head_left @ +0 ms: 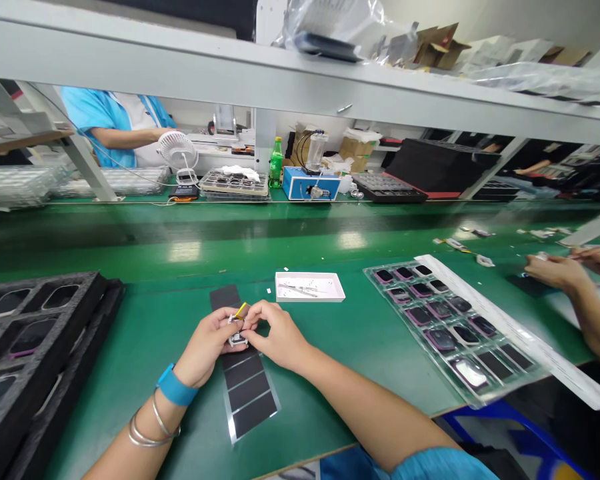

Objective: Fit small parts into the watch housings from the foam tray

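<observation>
**Both hands meeting over the strip**

I am looking down at the green bench [360,333]; a dark strip of pads [245,383] is running near-to-far beneath my hands; my left hand [207,347] and right hand [275,337] are pinching a small grey part [238,339] between them, equally near, fingertips closed on it at centre.
</observation>
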Demonstrator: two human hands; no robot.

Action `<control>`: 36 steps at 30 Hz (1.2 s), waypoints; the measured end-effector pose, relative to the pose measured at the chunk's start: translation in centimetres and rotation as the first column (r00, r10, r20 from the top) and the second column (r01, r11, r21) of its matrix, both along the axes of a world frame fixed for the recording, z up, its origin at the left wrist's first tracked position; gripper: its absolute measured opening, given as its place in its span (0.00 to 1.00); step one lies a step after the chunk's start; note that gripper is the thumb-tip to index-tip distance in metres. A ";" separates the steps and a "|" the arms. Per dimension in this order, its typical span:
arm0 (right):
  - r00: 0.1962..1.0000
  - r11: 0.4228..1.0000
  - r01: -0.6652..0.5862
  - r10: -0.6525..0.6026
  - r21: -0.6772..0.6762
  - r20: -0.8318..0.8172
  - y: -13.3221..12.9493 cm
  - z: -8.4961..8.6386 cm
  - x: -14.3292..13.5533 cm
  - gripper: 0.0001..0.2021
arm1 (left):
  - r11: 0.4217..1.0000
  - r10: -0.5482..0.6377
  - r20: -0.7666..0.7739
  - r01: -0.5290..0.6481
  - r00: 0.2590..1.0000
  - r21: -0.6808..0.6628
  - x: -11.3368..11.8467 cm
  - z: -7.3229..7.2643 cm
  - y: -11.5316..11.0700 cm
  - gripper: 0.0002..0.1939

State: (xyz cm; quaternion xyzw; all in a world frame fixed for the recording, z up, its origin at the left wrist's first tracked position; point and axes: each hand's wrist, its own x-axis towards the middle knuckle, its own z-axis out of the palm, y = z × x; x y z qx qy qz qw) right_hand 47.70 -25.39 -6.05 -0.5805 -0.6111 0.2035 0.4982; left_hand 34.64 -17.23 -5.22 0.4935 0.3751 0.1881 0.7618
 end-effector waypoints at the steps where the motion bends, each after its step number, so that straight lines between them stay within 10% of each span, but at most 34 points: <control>1: 0.997 0.999 0.010 -0.013 0.034 0.079 0.0 -0.1 -0.1 0.09 | 1.000 0.004 0.005 -0.004 1.000 0.001 0.0 0.0 0.0 0.21; 7: 0.951 0.985 0.076 -0.119 0.158 0.286 -0.2 -0.5 -0.4 0.07 | 1.000 0.013 0.033 -0.014 0.999 0.028 -0.2 0.2 -0.2 0.21; 11: 0.984 0.983 0.180 -0.180 0.044 -0.006 0.1 -0.4 0.1 0.22 | 0.999 -0.038 0.009 0.038 0.999 0.033 -0.2 0.3 -0.3 0.20; 17: 0.945 0.993 0.063 -0.091 -0.099 -0.313 0.7 -0.3 1.0 0.05 | 0.994 -0.105 0.010 0.106 0.994 -0.014 -0.2 0.3 -0.2 0.18; 29: 0.982 0.982 0.186 -0.186 -0.013 -0.024 0.3 0.1 0.2 0.02 | 0.992 -0.124 0.029 0.124 0.992 -0.025 0.0 -0.1 -0.1 0.17; 36: 0.909 0.954 0.104 -0.206 0.281 0.362 0.3 -0.7 0.0 0.06 | 0.975 0.008 0.126 0.020 0.992 -0.219 0.0 0.1 0.2 0.12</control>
